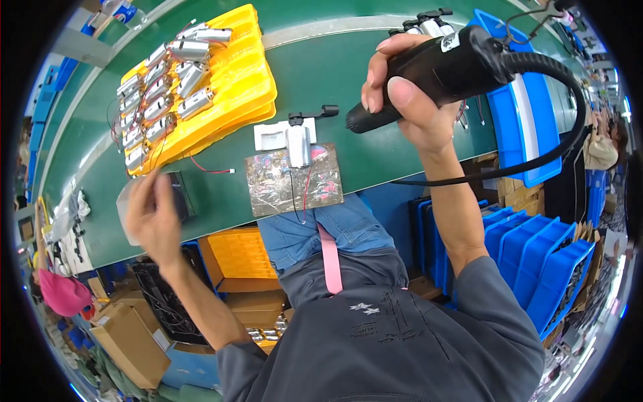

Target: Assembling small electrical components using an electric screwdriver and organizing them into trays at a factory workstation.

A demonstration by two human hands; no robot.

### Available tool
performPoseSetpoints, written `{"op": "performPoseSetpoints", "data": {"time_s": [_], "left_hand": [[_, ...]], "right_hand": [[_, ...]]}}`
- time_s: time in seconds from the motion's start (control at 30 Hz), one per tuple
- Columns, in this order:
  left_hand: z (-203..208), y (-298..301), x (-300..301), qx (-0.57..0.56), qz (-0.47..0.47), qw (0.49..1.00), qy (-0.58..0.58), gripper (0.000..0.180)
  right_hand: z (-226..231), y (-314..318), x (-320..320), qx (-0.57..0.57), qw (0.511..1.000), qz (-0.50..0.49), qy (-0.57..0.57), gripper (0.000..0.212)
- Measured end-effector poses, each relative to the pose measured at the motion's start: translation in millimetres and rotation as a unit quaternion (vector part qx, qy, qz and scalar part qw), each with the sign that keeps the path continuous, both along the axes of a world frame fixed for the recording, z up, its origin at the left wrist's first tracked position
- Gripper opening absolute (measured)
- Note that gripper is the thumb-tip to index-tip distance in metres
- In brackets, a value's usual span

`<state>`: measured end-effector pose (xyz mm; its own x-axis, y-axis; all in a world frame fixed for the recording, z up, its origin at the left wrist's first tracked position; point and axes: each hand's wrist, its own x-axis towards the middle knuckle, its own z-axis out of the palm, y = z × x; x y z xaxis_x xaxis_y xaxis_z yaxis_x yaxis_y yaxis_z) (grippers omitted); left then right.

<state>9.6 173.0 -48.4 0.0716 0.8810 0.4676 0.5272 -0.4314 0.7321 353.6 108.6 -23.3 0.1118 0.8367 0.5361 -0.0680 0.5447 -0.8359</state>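
In my right hand (422,100) is a black electric screwdriver (439,67), fingers wrapped round its body and its nose pointing down to the left. My left hand (154,218) is smeared by motion over a small dark box (179,197) at the bench's near edge; whether its fingers hold anything cannot be made out. Between the hands, a silver cylindrical motor (299,147) with a black arm (313,115) on top rests by a white holder block (270,137). Its red and black wires trail over a stained metal plate (295,181).
Stacked yellow trays (248,74) carry several silver motors with wires at the far left. A blue bin (536,134) stands at the right, with more motor assemblies (429,25) nearby. The screwdriver's thick black cable (576,100) loops down past my right forearm. Blue crates (529,248) stand below the bench.
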Motion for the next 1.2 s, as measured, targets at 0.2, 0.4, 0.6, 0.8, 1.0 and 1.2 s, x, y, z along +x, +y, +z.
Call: {"op": "performPoseSetpoints", "data": {"time_s": [0.2, 0.4, 0.6, 0.8, 1.0, 1.2], "left_hand": [[-28.1, -17.7, 119.1, -0.054, -0.203, 0.977, 0.023, 0.011], [-47.0, -26.7, 132.6, -0.021, -0.227, 0.973, 0.011, 0.011], [-47.1, -21.9, 133.9, 0.006, -0.257, 0.966, 0.031, 0.011], [-51.5, -5.7, 142.6, 0.050, -0.265, 0.961, 0.063, 0.012], [-41.0, -3.2, 147.9, -0.127, -0.230, 0.962, 0.067, 0.022], [-38.9, -10.1, 148.6, -0.180, -0.204, 0.960, 0.067, 0.025]], "right_hand": [[14.2, 16.5, -26.8, 0.059, 0.994, 0.058, 0.070, 0.038], [11.6, 15.8, -37.7, 0.065, 0.993, 0.071, 0.062, 0.036], [13.7, 16.0, -42.7, 0.045, 0.995, 0.052, 0.066, 0.036], [23.3, 32.7, -61.9, 0.054, 0.996, 0.003, 0.074, 0.030], [37.6, 46.5, -65.6, 0.020, 0.998, -0.049, 0.025, 0.020], [27.8, 51.8, -67.1, -0.007, 0.999, -0.037, -0.006, 0.019]]}}
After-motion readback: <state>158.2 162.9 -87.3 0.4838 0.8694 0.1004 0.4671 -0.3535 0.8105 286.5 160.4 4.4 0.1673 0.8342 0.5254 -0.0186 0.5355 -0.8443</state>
